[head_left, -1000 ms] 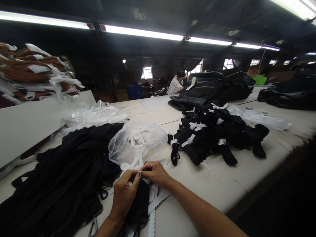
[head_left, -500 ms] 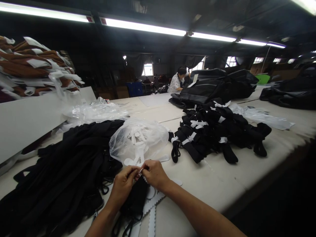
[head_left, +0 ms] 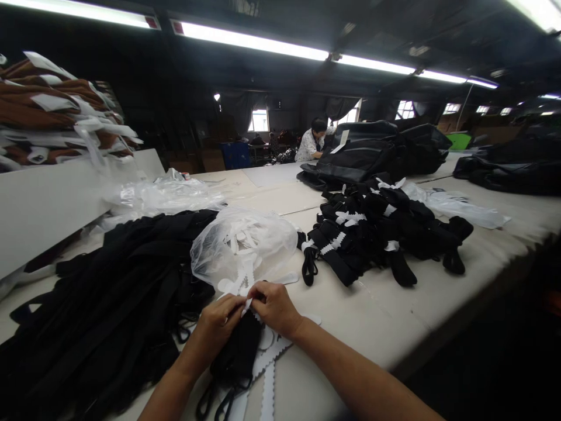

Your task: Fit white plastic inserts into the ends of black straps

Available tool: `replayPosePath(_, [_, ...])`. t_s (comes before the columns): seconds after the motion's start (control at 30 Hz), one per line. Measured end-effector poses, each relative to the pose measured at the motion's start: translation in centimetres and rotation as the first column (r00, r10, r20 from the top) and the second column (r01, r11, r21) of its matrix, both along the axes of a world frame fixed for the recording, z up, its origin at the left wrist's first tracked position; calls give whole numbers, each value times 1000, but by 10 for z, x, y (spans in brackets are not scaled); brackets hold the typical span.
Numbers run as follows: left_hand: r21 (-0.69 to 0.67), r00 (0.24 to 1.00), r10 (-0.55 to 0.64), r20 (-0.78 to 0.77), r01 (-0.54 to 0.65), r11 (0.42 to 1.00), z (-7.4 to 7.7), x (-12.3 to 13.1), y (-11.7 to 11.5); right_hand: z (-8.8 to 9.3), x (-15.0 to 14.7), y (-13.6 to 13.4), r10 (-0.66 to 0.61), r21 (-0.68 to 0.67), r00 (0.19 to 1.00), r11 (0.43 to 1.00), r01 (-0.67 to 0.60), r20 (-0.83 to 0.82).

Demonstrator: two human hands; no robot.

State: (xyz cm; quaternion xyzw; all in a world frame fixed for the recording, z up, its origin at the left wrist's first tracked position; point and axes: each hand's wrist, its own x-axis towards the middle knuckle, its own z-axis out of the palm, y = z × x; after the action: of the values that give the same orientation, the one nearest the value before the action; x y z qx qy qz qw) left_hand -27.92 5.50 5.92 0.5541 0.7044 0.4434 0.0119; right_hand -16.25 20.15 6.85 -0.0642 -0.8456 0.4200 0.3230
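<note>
Just in front of me, my left hand [head_left: 218, 323] and my right hand [head_left: 276, 309] meet with their fingertips together. Both pinch a small white toothed strip [head_left: 248, 305] at the upper end of a folded black strap [head_left: 239, 354]. Cord loops hang from the strap's lower end. Beneath lie loose white toothed strips [head_left: 269, 386] on the table. Beyond my fingers sits a clear plastic bag [head_left: 205, 257] with more white strips spilling from its mouth. The fingers partly hide how the strip goes round the strap.
A large heap of black straps [head_left: 109, 292] lies to the left. At right is a pile of banded black straps [head_left: 372, 228]. Behind it are black bags [head_left: 363, 158] and white plastic [head_left: 464, 207]. A white board [head_left: 48, 204] stands at left. A person [head_left: 310, 143] works across the table.
The fingers have shifted slightly on the white strip, and its end now shows as a small flap between them. The view has moved a little.
</note>
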Motion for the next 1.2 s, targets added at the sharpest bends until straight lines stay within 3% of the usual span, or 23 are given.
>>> replayPosePath(0.13, [-15,1000,24,-17,-24,1000,-2,3,1,-1,1,0,37,69,999,997,-35,-33])
replayPosePath(0.27, [7,990,133,45,-134,991,1,10,4,-1,1,2,53,139,998,989,-46,-45])
replayPosePath(0.4, [7,955,219,198,-225,974,8,14,7,2,2,6,81,233,996,970,-70,-36])
replayPosePath(0.5, [-31,888,252,384,-260,965,11,14,9,6,6,7,119,262,993,958,-118,10])
replayPosePath(0.67, [-82,686,257,681,-278,957,9,14,10,10,10,6,132,90,987,986,-139,88])
replayPosePath(0.8, [-45,608,235,758,-311,949,11,17,11,9,8,7,89,-146,986,987,-68,140])
replayPosePath(0.93, [20,619,205,758,-336,942,18,27,13,12,9,6,59,-279,974,960,4,218])
replayPosePath(1.1, [74,680,131,721,-264,962,28,41,14,14,9,0,154,-357,958,932,-60,241])
replayPosePath(1.2, [87,739,95,667,-204,975,33,45,12,14,10,-3,144,-333,972,940,-76,184])
